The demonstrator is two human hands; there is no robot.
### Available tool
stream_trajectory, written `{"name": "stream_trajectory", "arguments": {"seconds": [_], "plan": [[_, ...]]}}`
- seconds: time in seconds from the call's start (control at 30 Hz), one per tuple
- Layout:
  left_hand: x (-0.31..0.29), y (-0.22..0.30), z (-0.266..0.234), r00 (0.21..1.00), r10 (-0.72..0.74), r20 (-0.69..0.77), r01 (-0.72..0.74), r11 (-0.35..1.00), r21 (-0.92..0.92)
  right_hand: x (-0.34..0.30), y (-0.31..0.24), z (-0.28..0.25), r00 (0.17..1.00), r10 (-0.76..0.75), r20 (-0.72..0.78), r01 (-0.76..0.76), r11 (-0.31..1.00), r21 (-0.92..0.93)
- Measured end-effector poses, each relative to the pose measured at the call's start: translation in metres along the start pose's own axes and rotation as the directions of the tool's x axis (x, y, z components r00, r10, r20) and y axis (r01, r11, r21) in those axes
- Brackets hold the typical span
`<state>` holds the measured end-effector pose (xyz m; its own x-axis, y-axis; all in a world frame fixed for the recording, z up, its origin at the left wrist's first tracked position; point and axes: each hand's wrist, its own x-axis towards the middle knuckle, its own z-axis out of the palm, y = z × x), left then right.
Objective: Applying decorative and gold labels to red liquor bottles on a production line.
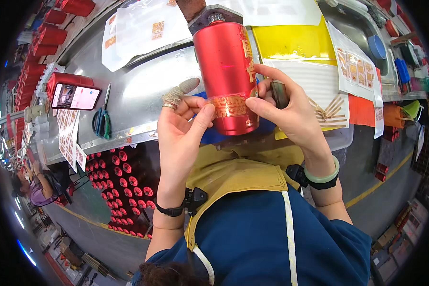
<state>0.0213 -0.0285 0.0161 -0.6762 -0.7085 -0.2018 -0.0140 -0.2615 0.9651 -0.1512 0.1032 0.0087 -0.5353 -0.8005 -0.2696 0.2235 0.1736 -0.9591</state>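
Observation:
A glossy red bottle (224, 57) is in front of me, its threaded neck (216, 18) against a dark metal bracket (209, 14). Raised gold ornament runs along its right side, and a gold decorative label (229, 105) lies across its lower part. My left hand (181, 119) holds the lower left side, thumb at the label's left end; a beige cloth cover wraps one raised finger. My right hand (288, 102) grips the right side, thumb on the label's right end and forefinger higher up. A dark greenish cover sits on one right finger.
Left on the metal bench are green-handled scissors (101, 123), a phone (76, 97) against a red container, and label sheets (67, 138). Yellow sheeting (295, 43), brown strips (331, 110) and more label sheets (355, 64) lie right. Many red bottles (124, 181) stand below left; another person (40, 188) sits beyond.

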Motion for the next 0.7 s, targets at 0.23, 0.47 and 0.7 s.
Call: {"name": "stream_trajectory", "arguments": {"seconds": [0.23,0.47,0.7], "plan": [[-0.0006,0.0031,0.0006,1.0,-0.025,-0.007,0.025,0.997,-0.076,0.0006,-0.0017,-0.0003,1.0,-0.011,0.003,0.011,1.0,-0.027],[-0.0023,0.003,0.0008,1.0,-0.012,0.011,0.013,0.998,-0.057,0.0006,-0.0002,0.0001,1.0,-0.006,-0.001,0.006,1.0,-0.007],[-0.0017,0.0002,0.002,1.0,-0.015,-0.024,0.013,0.998,-0.053,0.0003,-0.0017,0.0011,1.0,0.003,-0.005,-0.002,1.0,0.016]]}}
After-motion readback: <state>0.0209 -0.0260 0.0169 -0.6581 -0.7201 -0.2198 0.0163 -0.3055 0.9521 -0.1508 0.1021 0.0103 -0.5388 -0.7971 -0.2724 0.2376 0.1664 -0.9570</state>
